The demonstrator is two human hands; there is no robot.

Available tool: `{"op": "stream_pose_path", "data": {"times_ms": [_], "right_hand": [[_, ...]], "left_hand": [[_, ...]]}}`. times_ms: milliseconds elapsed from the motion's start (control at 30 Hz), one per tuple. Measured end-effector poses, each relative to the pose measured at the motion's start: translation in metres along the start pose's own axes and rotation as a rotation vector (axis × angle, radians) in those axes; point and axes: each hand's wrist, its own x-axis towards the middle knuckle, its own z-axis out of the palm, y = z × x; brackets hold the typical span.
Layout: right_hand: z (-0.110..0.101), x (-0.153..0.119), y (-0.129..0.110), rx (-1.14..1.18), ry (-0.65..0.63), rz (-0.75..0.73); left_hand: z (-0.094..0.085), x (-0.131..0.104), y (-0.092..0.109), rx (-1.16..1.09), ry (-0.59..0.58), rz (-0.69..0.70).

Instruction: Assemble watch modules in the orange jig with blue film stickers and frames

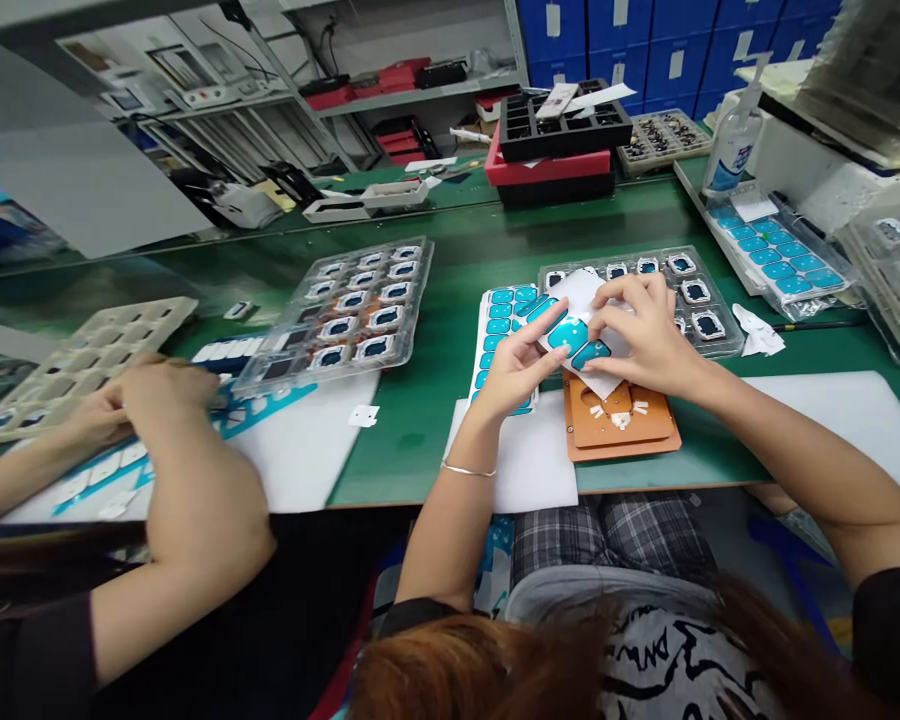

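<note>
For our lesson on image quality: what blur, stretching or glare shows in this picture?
Head view: the co-worker's hands at far left look soft; head view: the grey stack at upper right seems stretched and streaky; head view: light glints on the clear tray; head view: the blue stickers in the left hand and right hand look clearer.

You're in an assembly workshop: a long green workbench (412,440), a clear tray (409,350) of identical small parts, stacked blue bins (616,45), and, blurrily, perhaps bench equipment (202,97) behind.
</note>
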Motion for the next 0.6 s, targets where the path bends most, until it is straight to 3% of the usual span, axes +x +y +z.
{"op": "stream_pose_path", "data": {"times_ms": [200, 300, 367, 500, 600], "right_hand": [[-0.001, -0.001, -0.004, -0.06, 0.002, 0.013], [0.0, 0.0, -0.005, -0.082, 0.019, -0.042], [-0.001, 0.001, -0.004, -0.078, -0.01, -0.091], [-0.012, 0.005, 0.003, 0.089, -0.16, -0.175], [-0.024, 0.008, 0.016, 0.271, -0.296, -0.285]], "left_hand": [[0.002, 0.001, 0.001, -0.123, -0.065, -0.058], [0.003, 0.002, 0.001, -0.136, -0.031, -0.077], [0.002, 0.004, 0.001, -0.109, 0.052, -0.068], [-0.011, 0.008, -0.001, 0.038, 0.339, -0.042], [-0.03, 0.009, 0.0, 0.128, 0.482, -0.147]]}}
